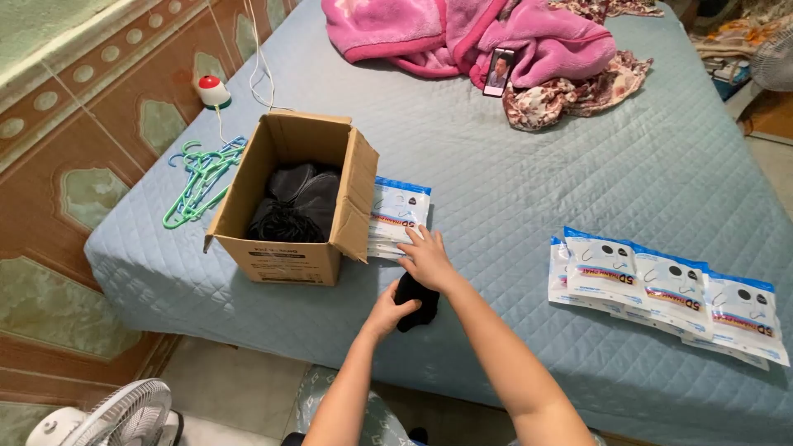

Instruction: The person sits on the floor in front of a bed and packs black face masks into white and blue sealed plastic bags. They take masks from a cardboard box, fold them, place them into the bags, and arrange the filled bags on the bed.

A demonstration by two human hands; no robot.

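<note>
On a blue quilted bed (529,190), the left hand (387,312) grips a black cloth bundle (418,302) at 6 o'clock, just beside an open cardboard box (285,248) w/ dark fabric inside. The right hand (426,258), fingers spread, rests on a stack of white-and-blue packets (400,206) beside the box. More packets (669,285) fan out at 3 o'clock, well apart. Green hangers (202,177) lie at 9 o'clock; a pink blanket (479,33) w/ a phone (499,71) at 12.
</note>
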